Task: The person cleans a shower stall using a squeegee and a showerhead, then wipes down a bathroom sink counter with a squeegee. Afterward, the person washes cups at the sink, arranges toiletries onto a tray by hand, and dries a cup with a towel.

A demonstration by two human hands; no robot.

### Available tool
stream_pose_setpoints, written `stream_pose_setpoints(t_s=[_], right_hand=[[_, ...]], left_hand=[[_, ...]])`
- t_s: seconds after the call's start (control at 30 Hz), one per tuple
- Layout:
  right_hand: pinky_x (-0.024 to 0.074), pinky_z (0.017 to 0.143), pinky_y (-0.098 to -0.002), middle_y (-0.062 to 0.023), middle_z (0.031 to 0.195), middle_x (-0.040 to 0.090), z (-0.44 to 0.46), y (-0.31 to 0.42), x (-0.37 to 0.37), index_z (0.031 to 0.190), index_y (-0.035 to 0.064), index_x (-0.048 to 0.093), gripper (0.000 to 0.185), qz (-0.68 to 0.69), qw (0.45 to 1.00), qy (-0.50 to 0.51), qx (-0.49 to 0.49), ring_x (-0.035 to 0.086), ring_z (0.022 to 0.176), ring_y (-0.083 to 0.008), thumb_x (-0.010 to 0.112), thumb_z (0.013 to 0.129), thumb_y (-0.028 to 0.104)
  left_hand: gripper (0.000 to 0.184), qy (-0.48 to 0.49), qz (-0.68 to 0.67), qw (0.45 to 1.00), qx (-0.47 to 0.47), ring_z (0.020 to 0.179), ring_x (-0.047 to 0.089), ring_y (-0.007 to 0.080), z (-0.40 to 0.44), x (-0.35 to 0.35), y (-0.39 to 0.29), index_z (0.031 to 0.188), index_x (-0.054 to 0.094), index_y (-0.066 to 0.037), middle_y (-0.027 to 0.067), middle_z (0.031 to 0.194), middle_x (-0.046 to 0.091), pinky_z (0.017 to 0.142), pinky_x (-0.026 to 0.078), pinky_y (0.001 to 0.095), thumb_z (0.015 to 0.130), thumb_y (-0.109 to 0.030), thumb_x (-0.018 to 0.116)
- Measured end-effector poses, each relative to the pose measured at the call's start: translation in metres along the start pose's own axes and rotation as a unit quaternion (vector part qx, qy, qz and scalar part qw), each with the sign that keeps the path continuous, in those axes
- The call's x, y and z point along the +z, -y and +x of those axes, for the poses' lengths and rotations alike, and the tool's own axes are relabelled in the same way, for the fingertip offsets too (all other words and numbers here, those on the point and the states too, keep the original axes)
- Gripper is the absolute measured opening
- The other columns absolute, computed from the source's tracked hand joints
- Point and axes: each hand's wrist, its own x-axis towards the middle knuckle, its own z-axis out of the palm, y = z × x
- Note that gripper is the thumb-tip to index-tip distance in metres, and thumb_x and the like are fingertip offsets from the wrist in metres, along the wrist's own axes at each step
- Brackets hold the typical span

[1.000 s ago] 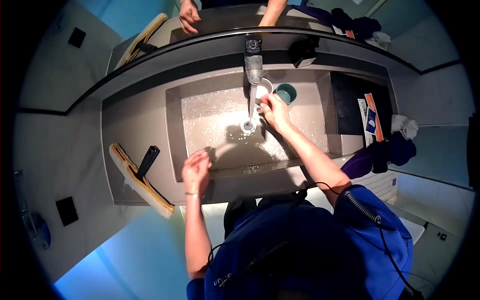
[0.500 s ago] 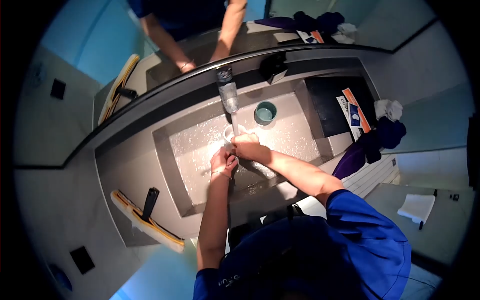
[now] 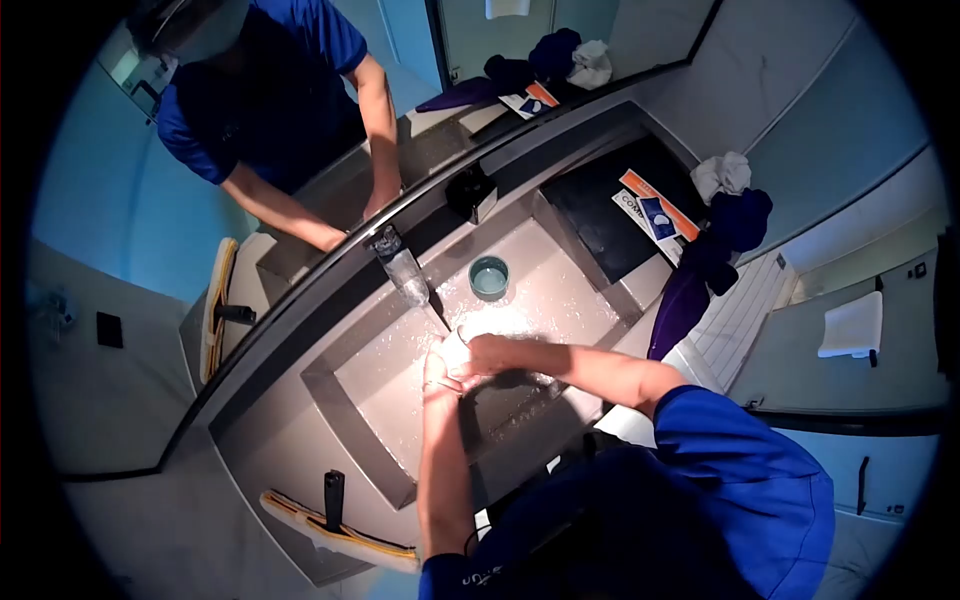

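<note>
Over the sink basin (image 3: 385, 405), both hands are close together around a small white cup (image 3: 456, 350), brightly lit and partly hidden by the fingers. My left hand (image 3: 438, 372) is curled around the cup's near left side. From the right, my right hand (image 3: 488, 354) presses against the cup with its fingers closed; the fingertips are out of sight. Just beyond the hands, the clear-bodied faucet (image 3: 403, 277) leans over the basin. A green cup (image 3: 489, 279) stands upright on the wet basin floor, apart from both hands.
A squeegee-like tool with a black handle (image 3: 334, 500) lies on the left counter. On the right are a black panel (image 3: 600, 205), printed cards (image 3: 657, 216), a purple cloth (image 3: 680, 305) and a white cloth (image 3: 722, 175). A black box (image 3: 470, 193) stands by the mirror.
The head view has turned and shifted, so the sink appears tilted. The hands and white cup are now nearer the body, away from the faucet. The green cup remains in the basin.
</note>
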Motion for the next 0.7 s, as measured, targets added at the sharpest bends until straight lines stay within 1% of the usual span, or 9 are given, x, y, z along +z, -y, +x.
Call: stream_pose_setpoints(t_s=[0.1, 0.17, 0.2, 0.23, 0.3, 0.4, 0.53, 0.6, 0.7], right_hand=[[0.0497, 0.067, -0.0373, -0.0139, 0.080, 0.065, 0.016, -0.011, 0.008, 0.100, 0.0098, 0.063, 0.055, 0.334, 0.937, -0.065, 0.072, 0.062, 0.071, -0.0267, 0.054, 0.079, 0.060], [0.0501, 0.056, -0.0336, -0.0073, 0.075, 0.063, 0.019, 0.000, -0.007, 0.103, 0.0142, 0.060, 0.051, 0.643, 0.728, -0.010, 0.240, 0.060, 0.061, -0.0198, 0.052, 0.082, 0.059], [0.0460, 0.049, -0.0285, -0.0038, 0.072, 0.059, 0.028, -0.023, 0.007, 0.101, 0.0164, 0.059, 0.045, 0.742, 0.662, 0.104, 0.019, 0.056, 0.055, -0.0149, 0.050, 0.085, 0.057], [0.0419, 0.041, -0.0234, -0.0002, 0.068, 0.054, 0.036, -0.043, 0.028, 0.100, 0.0185, 0.058, 0.040, 0.778, 0.553, 0.213, -0.209, 0.051, 0.049, -0.0100, 0.048, 0.087, 0.055], [0.0397, 0.038, -0.0214, -0.0010, 0.066, 0.052, 0.017, 0.007, 0.009, 0.099, 0.0180, 0.057, 0.025, 0.657, 0.746, 0.022, 0.108, 0.047, 0.045, -0.0074, 0.047, 0.092, 0.040], [0.0401, 0.044, -0.0206, -0.0002, 0.069, 0.054, 0.030, -0.008, 0.032, 0.106, 0.0152, 0.058, 0.027, 0.308, 0.938, -0.105, -0.123, 0.046, 0.049, -0.0058, 0.048, 0.093, 0.037], [0.0341, 0.044, -0.0193, 0.0027, 0.068, 0.053, 0.001, 0.002, 0.000, 0.101, 0.0098, 0.061, 0.031, 0.563, 0.821, -0.060, -0.071, 0.042, 0.049, -0.0050, 0.047, 0.094, 0.036], [0.0318, 0.043, -0.0196, 0.0031, 0.066, 0.052, -0.018, 0.006, -0.009, 0.096, 0.0088, 0.061, 0.031, 0.722, 0.689, 0.036, -0.057, 0.041, 0.048, -0.0054, 0.047, 0.094, 0.036], [0.0301, 0.040, -0.0210, 0.0020, 0.061, 0.050, 0.011, -0.003, 0.014, 0.089, 0.0092, 0.058, 0.030, 0.634, 0.768, 0.023, -0.087, 0.040, 0.045, -0.0068, 0.048, 0.094, 0.037]], left_hand=[[0.038, -0.186, -0.050, 0.905, 0.379, 0.071, 0.062, 0.0242, 0.022, 0.015, 0.022, 0.099, 0.061, -0.004, 0.0105, 0.082, 0.063, 0.062, 0.052, 0.0403, 0.087, -0.037, 0.047], [0.037, -0.268, 0.193, 0.759, 0.561, 0.073, 0.062, 0.0270, 0.007, 0.028, 0.023, 0.101, 0.060, -0.006, 0.0114, 0.086, 0.062, 0.060, 0.052, 0.0455, 0.087, -0.039, 0.049], [0.037, -0.293, 0.301, 0.648, 0.635, 0.074, 0.062, 0.0284, 0.002, 0.030, 0.020, 0.102, 0.059, -0.007, 0.0118, 0.088, 0.062, 0.059, 0.052, 0.0481, 0.086, -0.039, 0.050], [0.038, -0.255, 0.236, 0.772, 0.532, 0.074, 0.062, 0.0292, 0.009, 0.020, 0.010, 0.104, 0.058, -0.007, 0.0120, 0.090, 0.062, 0.059, 0.052, 0.0483, 0.087, -0.041, 0.048], [0.042, -0.165, 0.086, 0.942, 0.279, 0.073, 0.062, 0.0309, 0.032, -0.008, -0.022, 0.107, 0.057, -0.007, 0.0124, 0.092, 0.062, 0.058, 0.053, 0.0488, 0.089, -0.043, 0.044], [0.045, 0.058, 0.014, 0.994, 0.094, 0.084, 0.061, 0.0301, -0.035, 0.012, -0.023, 0.108, 0.055, -0.003, 0.0131, 0.097, 0.061, 0.067, 0.054, 0.0423, 0.089, -0.042, 0.041], [0.045, -0.225, 0.155, 0.824, 0.496, 0.085, 0.061, 0.0302, -0.011, 0.035, 0.018, 0.111, 0.054, -0.001, 0.0157, 0.097, 0.059, 0.072, 0.053, 0.0419, 0.090, -0.039, 0.040], [0.049, -0.218, 0.219, 0.821, 0.480, 0.086, 0.061, 0.0304, -0.002, 0.019, 0.013, 0.111, 0.054, -0.001, 0.0174, 0.097, 0.060, 0.071, 0.053, 0.0406, 0.091, -0.042, 0.038], [0.058, -0.107, 0.100, 0.949, 0.280, 0.079, 0.062, 0.0316, -0.017, 0.015, -0.003, 0.111, 0.053, -0.003, 0.0179, 0.095, 0.061, 0.062, 0.054, 0.0411, 0.090, -0.052, 0.032]])
